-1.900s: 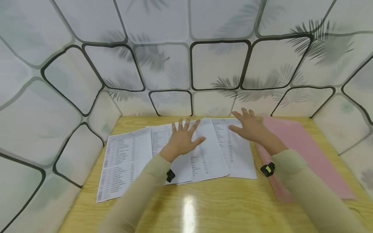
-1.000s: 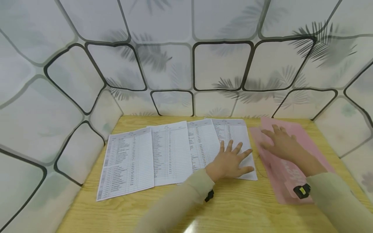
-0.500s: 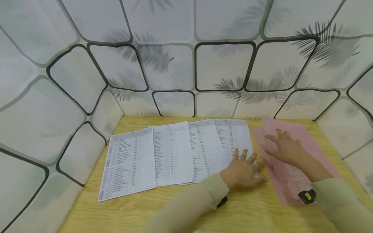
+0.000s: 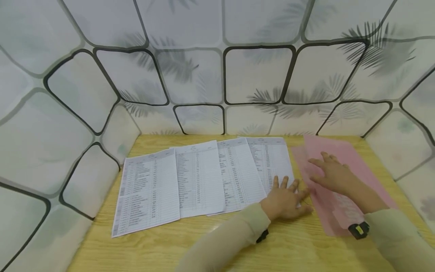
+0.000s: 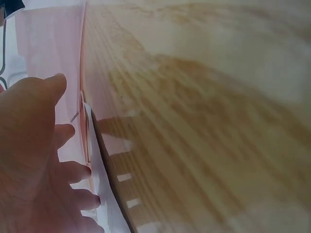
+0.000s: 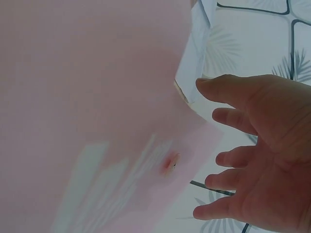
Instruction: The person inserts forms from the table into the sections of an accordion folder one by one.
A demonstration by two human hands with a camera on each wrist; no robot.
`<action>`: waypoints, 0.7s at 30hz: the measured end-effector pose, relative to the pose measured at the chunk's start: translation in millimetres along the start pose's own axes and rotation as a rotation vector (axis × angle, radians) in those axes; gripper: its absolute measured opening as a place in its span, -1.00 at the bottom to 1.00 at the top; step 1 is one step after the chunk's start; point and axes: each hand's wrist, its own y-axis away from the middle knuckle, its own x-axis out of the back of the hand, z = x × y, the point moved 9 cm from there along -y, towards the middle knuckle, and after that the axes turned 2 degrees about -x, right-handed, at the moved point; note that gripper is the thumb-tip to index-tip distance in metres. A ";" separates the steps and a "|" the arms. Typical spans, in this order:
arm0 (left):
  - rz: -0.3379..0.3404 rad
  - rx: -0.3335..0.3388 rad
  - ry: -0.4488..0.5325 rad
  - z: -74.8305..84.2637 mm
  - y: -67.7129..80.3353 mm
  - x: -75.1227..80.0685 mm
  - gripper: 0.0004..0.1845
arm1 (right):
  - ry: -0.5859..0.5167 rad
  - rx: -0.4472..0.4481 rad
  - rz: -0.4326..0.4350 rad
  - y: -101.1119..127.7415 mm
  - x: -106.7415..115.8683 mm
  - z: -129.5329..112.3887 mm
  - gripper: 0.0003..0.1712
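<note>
Left hand (image 4: pixel 285 202): yours, laid flat with fingers spread on the near right corner of the rightmost sheet (image 4: pixel 272 162), fingertips at the edge where that sheet meets the pink folder (image 4: pixel 343 151). The grip is spread and pinches nothing. In the left wrist view the thumb and fingers (image 5: pixel 73 170) lie along the seam between white paper and pink plastic.

Right hand (image 4: pixel 334 175): yours, resting palm down on the pink folder with fingers straight and apart. The grip is spread and holds nothing. In the right wrist view the hand (image 6: pixel 262 160) shows open beside the folder's (image 6: pixel 87 97) edge.

Pink folder: lies flat on the right part of the table (image 4: pixel 204 245), its left edge just beside the rightmost sheet; whether it overlaps that sheet cannot be told.

Printed sheets (image 4: pixel 190 177): four white pages of tabled text, fanned in a row across the middle of the table, each one overlapping its neighbour, the leftmost (image 4: pixel 146 192) lying nearest the left wall.

Table: pale wood grain, glossy at the near edge.

Walls (image 4: pixel 217 68): white panels with dark curved frames and leaf shadows, enclosing the table on three sides.

Sleeves (image 4: pixel 221 241): light beige, on both arms.
</note>
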 end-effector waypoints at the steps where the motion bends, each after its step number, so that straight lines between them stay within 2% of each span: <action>1: -0.001 0.004 -0.004 0.0 -0.2 -0.3 -0.28 | 0.000 0.001 -0.001 -0.2 -0.8 0.0 -0.27; 17: -0.028 0.058 -0.093 4.7 -0.9 -2.9 -0.32 | -0.027 0.014 -0.014 -0.7 -6.0 2.2 -0.30; 21: -0.033 0.060 -0.099 5.2 -1.7 -3.9 -0.32 | -0.037 0.046 0.005 0.2 -4.5 2.4 -0.30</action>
